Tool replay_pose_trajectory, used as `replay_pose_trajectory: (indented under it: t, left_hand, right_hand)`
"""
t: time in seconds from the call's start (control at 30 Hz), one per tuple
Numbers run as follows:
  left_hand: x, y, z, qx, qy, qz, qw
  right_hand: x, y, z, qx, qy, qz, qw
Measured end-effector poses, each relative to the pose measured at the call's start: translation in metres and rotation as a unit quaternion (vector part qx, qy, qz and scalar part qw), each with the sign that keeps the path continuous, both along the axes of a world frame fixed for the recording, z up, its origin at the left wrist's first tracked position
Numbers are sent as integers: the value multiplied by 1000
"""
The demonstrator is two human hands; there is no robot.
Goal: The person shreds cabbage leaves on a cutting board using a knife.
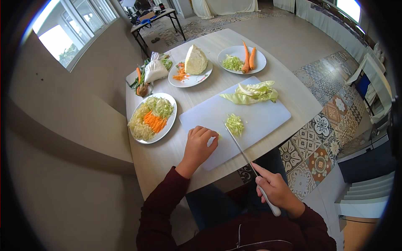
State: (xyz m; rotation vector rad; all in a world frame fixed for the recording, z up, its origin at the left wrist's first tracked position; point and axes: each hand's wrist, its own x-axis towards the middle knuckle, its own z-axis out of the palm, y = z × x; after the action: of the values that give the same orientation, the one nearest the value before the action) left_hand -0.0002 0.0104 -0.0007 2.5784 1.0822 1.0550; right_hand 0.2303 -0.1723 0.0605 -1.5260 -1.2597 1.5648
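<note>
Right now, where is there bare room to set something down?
Bare tabletop lies between the shredded-vegetable plate and left sleeve, and right of the whole-carrot plate. The cutting board is bare at its right end, below the cabbage leaves. Crowded: the far-left corner around the white bag.

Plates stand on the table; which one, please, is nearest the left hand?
The left plate, holding only shreds; the cabbage-wedge plate and whole-carrot plate stand farther off.

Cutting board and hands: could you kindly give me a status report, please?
Right hand holding knife, tip beside shredded cabbage. Left hand curled over cutting board. Cabbage leaves on board's far side, apart from knife.
</note>
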Motion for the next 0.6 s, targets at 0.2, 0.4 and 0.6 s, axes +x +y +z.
replay_pose_trajectory:
  t: [0.2,0.4,0.6]
  left_hand:
    - [7,-8,-1,32,23,-4,999]
    - [7,-6,-10,43,24,1,999]
    - [10,-6,-10,61,37,4,997]
  right_hand:
    - [-6,-1,-4,23,13,38,999]
    - [-9,1,-10,11,-5,36,999]
    - [-7,0,-1,5,-24,39,999]
